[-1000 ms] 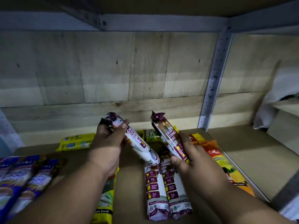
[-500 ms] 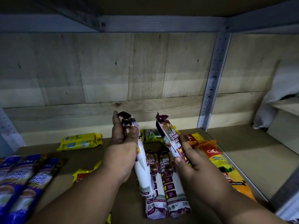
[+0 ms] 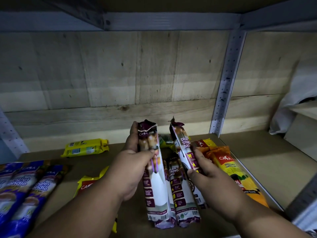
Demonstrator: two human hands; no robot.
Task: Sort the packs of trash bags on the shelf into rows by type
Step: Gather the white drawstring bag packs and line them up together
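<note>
My left hand (image 3: 132, 170) grips a purple-and-white draw string bag pack (image 3: 154, 179), held lengthwise over the shelf. My right hand (image 3: 204, 172) holds a second purple draw string pack (image 3: 183, 148), tilted with its top end up. Between them another purple draw string pack (image 3: 180, 194) lies flat on the shelf board (image 3: 257, 162). Orange packs (image 3: 228, 167) lie to the right. Blue singlet handle packs (image 3: 25, 188) lie in a row at the left. A yellow pack (image 3: 85, 149) rests near the back, and another yellow pack (image 3: 86, 184) shows under my left forearm.
The wooden back wall (image 3: 120, 74) closes the shelf behind. A perforated metal upright (image 3: 224, 83) stands at the back right, with a further shelf bay and a white bundle (image 3: 301, 93) beyond it. An upper shelf frame (image 3: 154, 19) runs overhead.
My left hand has swung its purple pack from tilted left to lying lengthwise beside the flat packs. My right hand has kept its pack tilted, nearly in place.
</note>
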